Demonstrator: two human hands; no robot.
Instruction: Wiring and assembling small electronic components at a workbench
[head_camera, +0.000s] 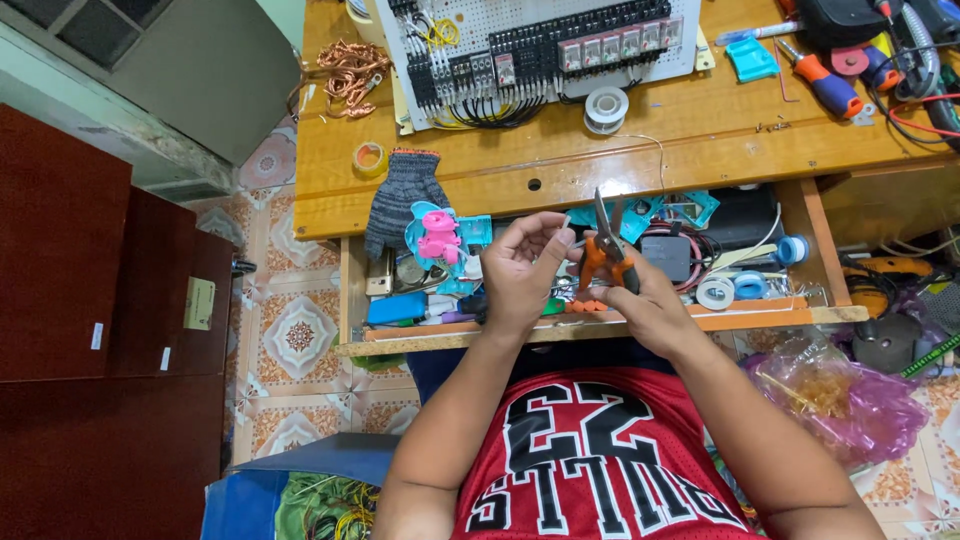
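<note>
My right hand (640, 300) grips a pair of orange-handled pliers (606, 250) with the dark jaws pointing up, held over an open drawer (600, 325). My left hand (522, 265) is raised beside them, its fingertips pinched on a thin wire end close to the jaws. The wire is too fine to follow. Both hands are in front of my chest, below the wooden workbench (600, 140).
On the bench lie a white perforated panel with black relays (540, 45), a solder spool (606, 105), copper wire coil (350, 70), tape roll (369, 158), grey glove (400, 195) and screwdrivers (825, 85). A pink plastic bag (850, 400) sits at right, dark cabinets (100, 330) at left.
</note>
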